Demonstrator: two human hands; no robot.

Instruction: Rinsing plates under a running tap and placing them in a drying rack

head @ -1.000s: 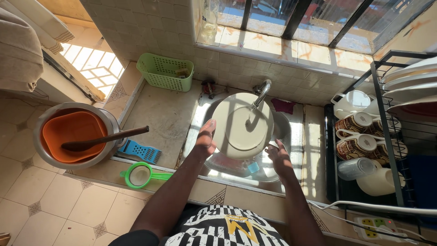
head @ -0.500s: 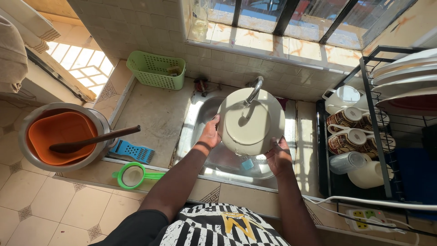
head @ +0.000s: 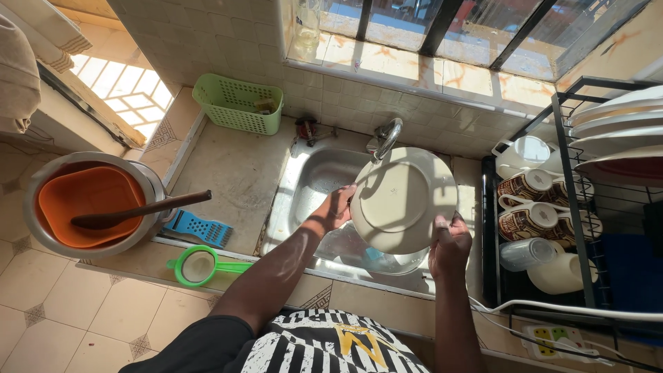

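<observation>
I hold a cream round plate [head: 402, 199] tilted over the steel sink [head: 314, 181], just below the tap [head: 387, 137]. My left hand [head: 336, 209] grips its left rim. My right hand [head: 449, 246] grips its lower right rim. The plate's underside faces me. More dishes lie in the sink under the plate, mostly hidden.
A black dish rack [head: 573, 228] on the right holds patterned mugs [head: 528, 185] and white plates [head: 615, 128]. On the left counter: a metal pot [head: 41, 228] with an orange bowl [head: 86, 204] and wooden spoon [head: 141, 209], a blue grater [head: 200, 229], a green strainer [head: 197, 266], a green basket [head: 238, 103]. A power strip [head: 556, 342] lies at the lower right.
Both hands have lifted the plate up and to the right, tilting it more upright near the tap. The view has shifted slightly.
</observation>
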